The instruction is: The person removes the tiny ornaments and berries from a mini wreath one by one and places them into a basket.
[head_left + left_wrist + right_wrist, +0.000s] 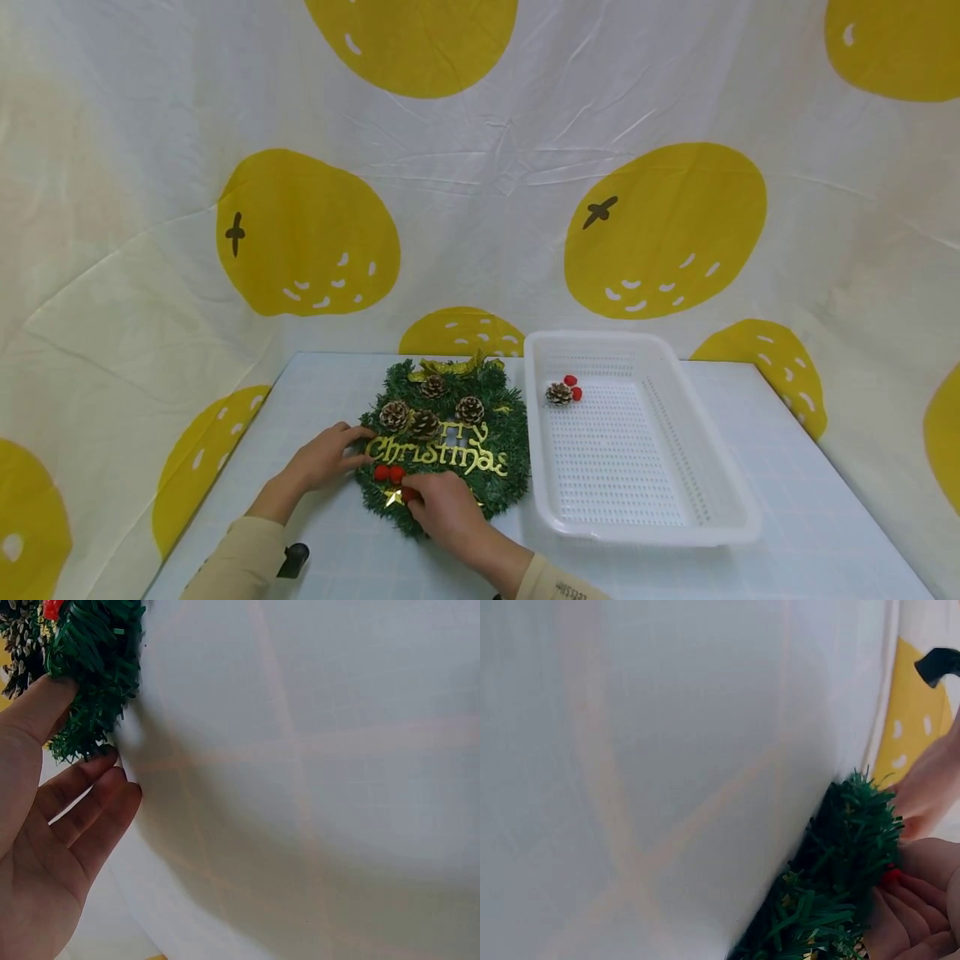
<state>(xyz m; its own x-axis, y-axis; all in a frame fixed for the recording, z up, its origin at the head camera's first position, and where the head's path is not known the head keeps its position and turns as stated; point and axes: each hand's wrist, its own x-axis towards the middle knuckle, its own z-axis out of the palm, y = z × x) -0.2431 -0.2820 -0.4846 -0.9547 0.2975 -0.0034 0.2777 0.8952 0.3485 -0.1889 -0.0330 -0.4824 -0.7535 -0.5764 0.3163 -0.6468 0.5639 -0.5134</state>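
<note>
A green Christmas wreath (pixel 517 433) lies on the table, with gold "Christmas" lettering (pixel 442 452), pine cones (pixel 470 409) and a gold ribbon (pixel 450 367). At its left edge my left hand (pixel 322 457) holds the greenery; the left wrist view shows the thumb on the wreath (pixel 97 667) and the fingers curled by its rim. Low on the wreath, my right hand (pixel 448 508) pinches a red berry (pixel 409 493), mostly covered by the fingers. Two more red berries (pixel 389 473) sit just above it, next to a gold star (pixel 393 497).
Right of the wreath stands a white plastic basket (pixel 731 492) with a pine cone (pixel 558 394) and red berries (pixel 576 393) in its far left corner. A pale checked cloth covers the table (pixel 817 517). A curtain with yellow fruit prints (pixel 667 233) hangs behind.
</note>
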